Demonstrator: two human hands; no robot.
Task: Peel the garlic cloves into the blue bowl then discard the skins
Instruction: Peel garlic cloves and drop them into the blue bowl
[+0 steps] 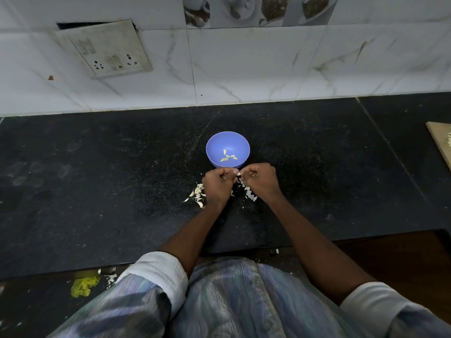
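Bowl (228, 142), blue and round, stands on the black counter (97, 179), and I take it as the landmark. Inside it, on the bottom, a few peeled cloves (228, 156) lie close together. Just in front of the bowl, toward the person, both hands meet over the counter. The left hand (216, 182) has its fingers curled in, and the right hand (260, 179) also; their fingertips come together on a small clove (238, 174) between them, which both seem to pinch, though it is too small to see well. In front of the bowl and a little to the left, beside the left hand, a small heap of unpeeled cloves (197, 193) lies on the counter. In front of the bowl and to the right, partly under the right wrist, there are white skins (250, 193) scattered. Behind the bowl rises the tiled wall (244, 69), with a switch plate (107, 50) far to the left. Far right of the bowl, a wooden board (440, 140) shows at the edge.
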